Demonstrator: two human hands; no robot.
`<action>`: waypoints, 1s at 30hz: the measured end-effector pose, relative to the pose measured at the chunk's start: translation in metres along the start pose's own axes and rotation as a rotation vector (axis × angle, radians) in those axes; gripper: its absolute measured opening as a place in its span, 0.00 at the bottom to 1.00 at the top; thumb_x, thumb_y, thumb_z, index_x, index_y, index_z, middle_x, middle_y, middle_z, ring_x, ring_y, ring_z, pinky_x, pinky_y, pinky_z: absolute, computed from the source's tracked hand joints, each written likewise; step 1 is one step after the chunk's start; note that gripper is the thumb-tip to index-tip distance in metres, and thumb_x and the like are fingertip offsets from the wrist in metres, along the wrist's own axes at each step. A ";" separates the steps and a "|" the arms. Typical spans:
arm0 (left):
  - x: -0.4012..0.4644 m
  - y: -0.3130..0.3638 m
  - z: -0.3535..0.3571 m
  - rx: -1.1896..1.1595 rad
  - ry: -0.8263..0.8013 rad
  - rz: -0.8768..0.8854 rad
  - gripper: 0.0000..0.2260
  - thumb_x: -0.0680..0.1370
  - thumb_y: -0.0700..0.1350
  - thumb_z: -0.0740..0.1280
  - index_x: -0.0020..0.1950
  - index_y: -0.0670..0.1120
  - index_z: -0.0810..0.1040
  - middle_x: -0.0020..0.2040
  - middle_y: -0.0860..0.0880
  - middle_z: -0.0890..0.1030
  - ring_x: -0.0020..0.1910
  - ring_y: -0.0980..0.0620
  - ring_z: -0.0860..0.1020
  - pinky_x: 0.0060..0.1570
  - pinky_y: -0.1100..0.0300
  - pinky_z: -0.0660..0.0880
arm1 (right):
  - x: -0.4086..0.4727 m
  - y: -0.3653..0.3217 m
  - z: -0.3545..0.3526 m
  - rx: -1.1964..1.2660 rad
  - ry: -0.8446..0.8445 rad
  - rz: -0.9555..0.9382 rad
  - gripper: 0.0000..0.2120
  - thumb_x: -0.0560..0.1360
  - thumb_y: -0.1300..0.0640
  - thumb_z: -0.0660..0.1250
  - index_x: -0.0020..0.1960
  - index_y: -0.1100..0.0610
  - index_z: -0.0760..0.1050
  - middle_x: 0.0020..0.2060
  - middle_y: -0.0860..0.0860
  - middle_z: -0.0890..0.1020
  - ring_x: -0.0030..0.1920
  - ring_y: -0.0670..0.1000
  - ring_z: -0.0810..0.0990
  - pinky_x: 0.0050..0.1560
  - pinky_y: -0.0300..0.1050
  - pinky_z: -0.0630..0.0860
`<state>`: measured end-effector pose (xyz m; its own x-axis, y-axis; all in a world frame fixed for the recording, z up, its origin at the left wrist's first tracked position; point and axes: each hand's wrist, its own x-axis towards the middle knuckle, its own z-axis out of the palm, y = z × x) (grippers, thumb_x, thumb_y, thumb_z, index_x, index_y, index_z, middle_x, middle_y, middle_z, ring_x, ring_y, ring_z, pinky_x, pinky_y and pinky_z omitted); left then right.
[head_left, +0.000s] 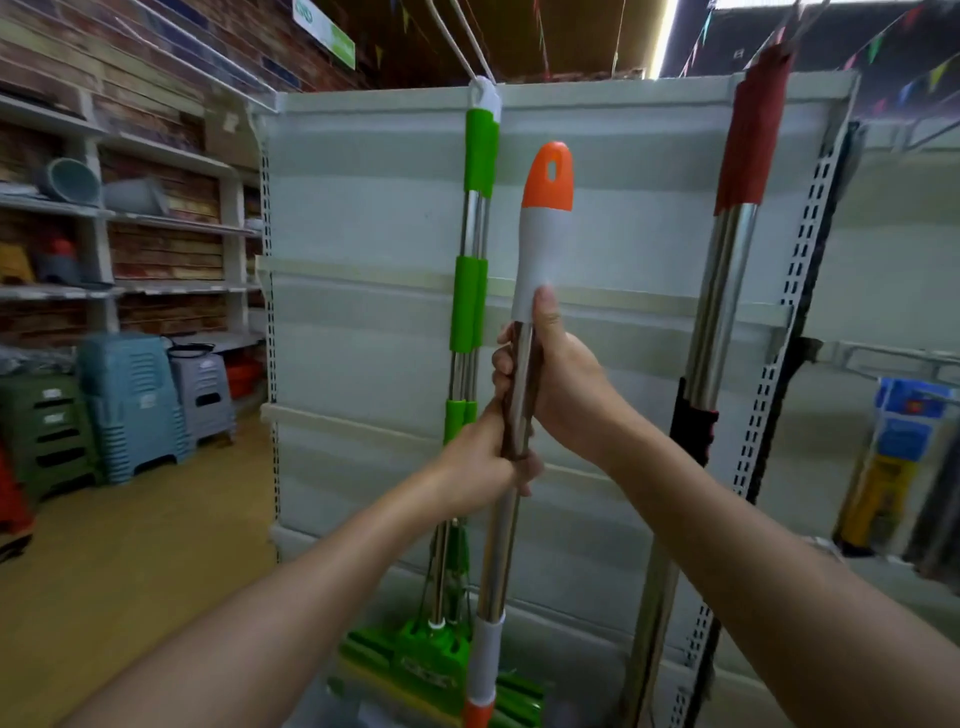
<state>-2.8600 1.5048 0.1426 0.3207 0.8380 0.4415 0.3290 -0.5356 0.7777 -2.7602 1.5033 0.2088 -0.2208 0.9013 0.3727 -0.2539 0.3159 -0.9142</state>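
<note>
Pale-grey metal shelving panel (363, 218) fills the background of a shop aisle, with a yellowish floor (130, 545) low on the left.

Straight ahead the person holds a steel mop pole with a white and orange plastic grip (543, 244). It stands nearly upright, its top leaning a little to the right. The right hand (563, 384) is wrapped round the pole just under the white part of the grip, with the thumb lying up along it and touching the white plastic. The left hand (485, 460) is clamped round the same pole directly below the right hand, close against it. Under the left hand the bare steel runs down to a white and orange collar (485, 670) near the bottom edge of the view.

Just left of both hands hangs a green-sleeved steel mop (470, 291). Its green head (415, 660) sits low down, beside the held pole.

Well apart to the right of the right hand stands a thicker steel pole with a dark red top sleeve (748, 145).

Far to the left of the left hand, stacks of blue, green and grey plastic stools (132, 400) stand on the floor.
</note>
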 end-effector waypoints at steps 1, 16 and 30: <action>0.003 -0.004 -0.007 -0.021 -0.019 -0.001 0.12 0.75 0.35 0.66 0.51 0.46 0.65 0.42 0.50 0.72 0.34 0.51 0.78 0.40 0.56 0.79 | 0.008 0.004 0.005 -0.009 0.013 -0.008 0.24 0.76 0.36 0.54 0.37 0.57 0.69 0.26 0.51 0.72 0.27 0.50 0.69 0.31 0.42 0.69; 0.038 -0.070 -0.138 -0.169 -0.274 0.096 0.19 0.74 0.31 0.64 0.61 0.39 0.62 0.47 0.41 0.71 0.36 0.49 0.78 0.27 0.67 0.73 | 0.093 0.036 0.120 -0.132 0.309 -0.088 0.22 0.73 0.36 0.58 0.39 0.56 0.68 0.27 0.53 0.73 0.25 0.51 0.69 0.28 0.41 0.67; 0.023 -0.084 -0.226 -0.080 -0.279 0.179 0.12 0.74 0.34 0.65 0.49 0.45 0.65 0.37 0.49 0.75 0.36 0.44 0.81 0.31 0.61 0.76 | 0.129 0.045 0.193 -0.169 0.295 -0.122 0.23 0.76 0.36 0.55 0.43 0.57 0.69 0.25 0.49 0.74 0.24 0.49 0.71 0.27 0.39 0.69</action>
<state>-3.0807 1.5926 0.1888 0.6016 0.6648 0.4429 0.1784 -0.6523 0.7367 -2.9822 1.5766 0.2463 0.0892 0.8927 0.4416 -0.0968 0.4491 -0.8882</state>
